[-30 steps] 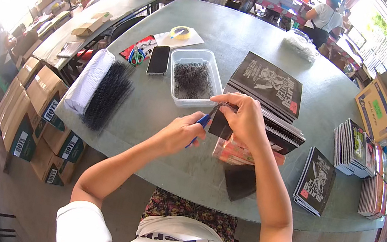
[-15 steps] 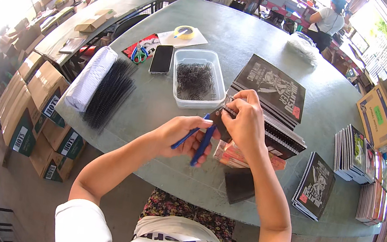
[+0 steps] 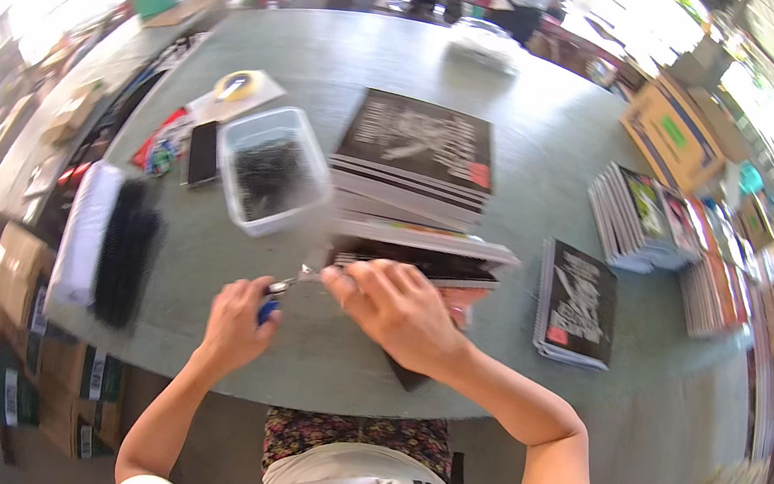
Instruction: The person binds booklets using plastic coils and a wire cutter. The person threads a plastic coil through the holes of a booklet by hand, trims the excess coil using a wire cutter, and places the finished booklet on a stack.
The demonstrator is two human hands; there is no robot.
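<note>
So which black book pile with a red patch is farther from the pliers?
The low pile at right; the taller middle stack is nearer the pliers in the left hand.

The bench (image 3: 538, 185) is a plain grey-green. At eight o'clock the pliers (image 3: 269, 309) have blue handles and a silver-grey head. The stacked notebooks (image 3: 419, 136) at twelve o'clock wear black covers with a pale grey figure, pale lettering and a red-pink corner patch; the notebook pile (image 3: 581, 298) at three o'clock repeats that design. Toward ten o'clock come a clear, whitish plastic tub (image 3: 311, 198) of black wire coils (image 3: 264, 184), a black phone (image 3: 203, 152) and a yellow tape roll (image 3: 223, 92). At nine, a white bundle (image 3: 87, 235) borders black coil bindings (image 3: 126, 261). The carton (image 3: 660, 149) at two is tan with a green label. At six, dark floral shorts (image 3: 355, 443) meet a white shirt (image 3: 325, 475) printed with a red rose.
</note>
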